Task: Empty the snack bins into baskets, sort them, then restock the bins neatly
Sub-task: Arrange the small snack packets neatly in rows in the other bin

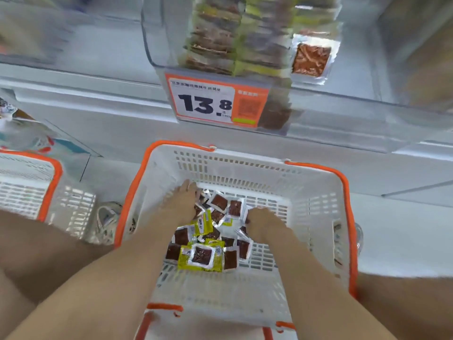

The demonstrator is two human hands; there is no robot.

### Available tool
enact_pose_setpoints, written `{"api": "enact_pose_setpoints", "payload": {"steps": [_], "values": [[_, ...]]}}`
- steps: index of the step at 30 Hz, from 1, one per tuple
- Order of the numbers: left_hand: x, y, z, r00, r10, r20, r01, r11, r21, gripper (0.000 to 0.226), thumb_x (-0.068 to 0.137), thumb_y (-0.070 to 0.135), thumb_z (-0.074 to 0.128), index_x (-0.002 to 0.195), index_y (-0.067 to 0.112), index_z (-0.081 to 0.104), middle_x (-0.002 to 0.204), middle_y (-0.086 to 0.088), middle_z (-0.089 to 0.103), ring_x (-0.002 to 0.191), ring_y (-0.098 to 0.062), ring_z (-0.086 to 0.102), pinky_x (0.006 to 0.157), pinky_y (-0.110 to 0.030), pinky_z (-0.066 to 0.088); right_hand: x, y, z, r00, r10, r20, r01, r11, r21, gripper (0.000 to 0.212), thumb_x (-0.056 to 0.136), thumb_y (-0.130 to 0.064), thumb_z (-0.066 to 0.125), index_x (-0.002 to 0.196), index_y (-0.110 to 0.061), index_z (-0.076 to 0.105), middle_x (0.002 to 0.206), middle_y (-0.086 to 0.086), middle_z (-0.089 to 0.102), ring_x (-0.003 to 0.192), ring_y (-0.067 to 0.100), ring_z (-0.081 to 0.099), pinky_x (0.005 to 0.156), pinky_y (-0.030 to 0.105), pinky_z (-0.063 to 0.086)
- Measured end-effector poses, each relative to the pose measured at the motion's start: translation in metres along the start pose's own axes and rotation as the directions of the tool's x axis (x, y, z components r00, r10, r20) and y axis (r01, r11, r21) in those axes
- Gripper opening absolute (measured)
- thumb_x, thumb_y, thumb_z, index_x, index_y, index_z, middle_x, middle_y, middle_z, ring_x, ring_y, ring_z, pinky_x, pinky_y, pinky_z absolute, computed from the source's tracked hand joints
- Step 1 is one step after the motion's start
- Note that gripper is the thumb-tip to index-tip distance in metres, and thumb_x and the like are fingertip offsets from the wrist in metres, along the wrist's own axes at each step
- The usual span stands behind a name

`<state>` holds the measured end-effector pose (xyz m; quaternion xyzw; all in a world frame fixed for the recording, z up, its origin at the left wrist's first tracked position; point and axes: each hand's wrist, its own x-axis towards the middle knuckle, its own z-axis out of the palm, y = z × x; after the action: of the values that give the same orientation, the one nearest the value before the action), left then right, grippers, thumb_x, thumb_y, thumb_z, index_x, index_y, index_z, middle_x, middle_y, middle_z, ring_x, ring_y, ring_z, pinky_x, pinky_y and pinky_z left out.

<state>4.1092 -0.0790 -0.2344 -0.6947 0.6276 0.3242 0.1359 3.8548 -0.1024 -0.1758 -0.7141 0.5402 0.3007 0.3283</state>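
Legs [36, 253]: bare, one either side of the central basket, at the near edge of the view.

Basket [316, 192]: white slotted plastic with an orange rim, between the legs. An orange handle [164, 307] lies folded at its near end.

Snack packets [201, 256]: a loose heap on the basket floor, toward the left and middle. Some are yellow-green with a clear window, others silver-edged [219, 202]. All show a dark brown square inside. They lie overlapping and at mixed angles.

Left hand [186, 200]: reached down to the far left of the heap, fingers among the packets. The blur hides whether it grips any.

Right hand [259, 219]: knuckles up at the right edge of the heap, fingertips on the packets. Grip likewise not readable.

Second basket [52, 177]: same white and orange make, left of the first and apart from it, partly out of view.

Shelf [98, 114]: white, running across behind both baskets.

Price tag [208, 99]: orange-bordered, reading 13.8, fixed below the bin.

Bin [157, 45]: clear plastic, on the shelf above. It holds stacked packets [213, 40] in tidy rows, with one reddish-filled packet [311, 60] at the right.
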Motion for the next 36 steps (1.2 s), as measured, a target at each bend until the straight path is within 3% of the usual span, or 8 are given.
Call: {"api": "enact_pose_setpoints", "payload": {"steps": [3, 8, 13, 19, 24, 27, 32, 36], "values": [[0.009, -0.004, 0.009, 0.999, -0.014, 0.039, 0.014, 1.0, 0.009, 0.098, 0.083, -0.005, 0.067, 0.164, 0.014, 0.014, 0.169, -0.012, 0.017, 0.15, -0.039, 0.03, 0.118, -0.047, 0.035, 0.008, -0.009, -0.002, 0.998, -0.012, -0.066, 0.012, 1.0, -0.009, 0.031, 0.099, -0.016, 0.05, 0.128, -0.012, 0.056, 0.129, 0.012, 0.061, 0.116, 0.036, 0.062, 0.094, 0.042, 0.053], [0.013, 0.004, 0.009, 0.994, 0.056, 0.091, -0.053, 0.998, -0.035, 0.088, 0.086, 0.013, 0.076, 0.159, 0.024, 0.029, 0.153, -0.003, 0.037, 0.137, -0.037, 0.042, 0.111, -0.047, 0.042, 0.034, -0.032, 0.004, 0.95, -0.1, -0.295, 0.097, 0.995, -0.027, 0.065, 0.092, -0.007, 0.062, 0.152, -0.015, 0.036, 0.148, 0.014, 0.047, 0.135, 0.034, 0.049, 0.104, 0.045, 0.046], [-0.009, 0.015, 0.015, 0.996, 0.03, 0.08, -0.032, 0.999, 0.022, 0.083, 0.081, 0.027, 0.084, 0.15, 0.031, 0.038, 0.143, 0.002, 0.037, 0.133, -0.032, 0.03, 0.106, -0.048, 0.044, 0.055, -0.046, 0.05, 0.963, -0.23, -0.144, 0.216, 0.971, -0.103, 0.111, 0.083, -0.014, 0.083, 0.163, -0.033, 0.008, 0.171, 0.005, 0.003, 0.158, 0.037, 0.006, 0.122, 0.059, 0.026], [-0.02, 0.018, 0.017, 0.999, 0.033, -0.01, -0.034, 0.998, -0.049, 0.053, 0.08, 0.022, 0.085, 0.124, 0.028, 0.055, 0.13, 0.006, 0.054, 0.127, -0.027, 0.036, 0.103, -0.043, 0.045, 0.049, -0.039, 0.057, 0.958, -0.178, -0.226, 0.14, 0.974, -0.177, 0.072, 0.091, -0.022, 0.079, 0.149, -0.017, 0.037, 0.147, 0.012, 0.043, 0.136, 0.035, 0.045, 0.11, 0.047, 0.042], [-0.029, 0.023, 0.007, 0.987, 0.024, -0.16, -0.067, 0.961, -0.269, 0.036, 0.079, 0.019, 0.086, 0.096, 0.037, 0.06, 0.105, 0.01, 0.067, 0.104, -0.019, 0.062, 0.084, -0.039, 0.055, 0.044, -0.013, 0.058, 0.976, -0.133, -0.174, 0.147, 0.987, 0.07, 0.063, 0.087, -0.033, 0.082, 0.137, -0.027, 0.044, 0.138, 0.009, 0.036, 0.12, 0.033, 0.053, 0.091, 0.047, 0.056], [-0.041, 0.036, 0.003, 0.939, 0.135, -0.317, -0.179, 0.977, -0.116, 0.031, 0.084, 0.022, 0.082, 0.103, 0.032, 0.058, 0.111, 0.012, 0.06, 0.113, -0.017, 0.053, 0.082, -0.031, 0.049, 0.037, -0.008, 0.06, 0.983, -0.087, -0.163, 0.093, 0.995, 0.029, 0.055, 0.086, -0.028, 0.083, 0.128, -0.019, 0.049, 0.138, 0.009, 0.034, 0.119, 0.035, 0.052, 0.09, 0.046, 0.055], [-0.063, 0.037, 0.034, 0.963, 0.227, 0.145, -0.226, 0.974, -0.02, 0.075, 0.064, 0.031, 0.094, 0.132, 0.03, 0.061, 0.153, 0.003, 0.035, 0.142, -0.026, 0.03, 0.113, -0.038, 0.039, 0.027, 0.0, 0.068, 0.975, -0.115, -0.188, 0.13, 0.989, 0.071, 0.045, 0.098, -0.03, 0.07, 0.134, -0.015, 0.048, 0.136, 0.003, 0.045, 0.121, 0.03, 0.054, 0.091, 0.042, 0.05], [-0.068, 0.035, 0.049, 0.987, 0.162, 0.021, -0.149, 0.947, -0.285, 0.049, 0.078, 0.03, 0.08, 0.126, 0.031, 0.067, 0.156, 0.002, 0.035, 0.149, -0.025, 0.02, 0.119, -0.038, 0.031, 0.032, 0.006, 0.071, 0.982, -0.084, -0.17, 0.124, 0.963, 0.239, 0.036, 0.104, -0.026, 0.06, 0.133, -0.009, 0.049, 0.133, 0.008, 0.048, 0.117, 0.03, 0.056, 0.091, 0.038, 0.046]]}}
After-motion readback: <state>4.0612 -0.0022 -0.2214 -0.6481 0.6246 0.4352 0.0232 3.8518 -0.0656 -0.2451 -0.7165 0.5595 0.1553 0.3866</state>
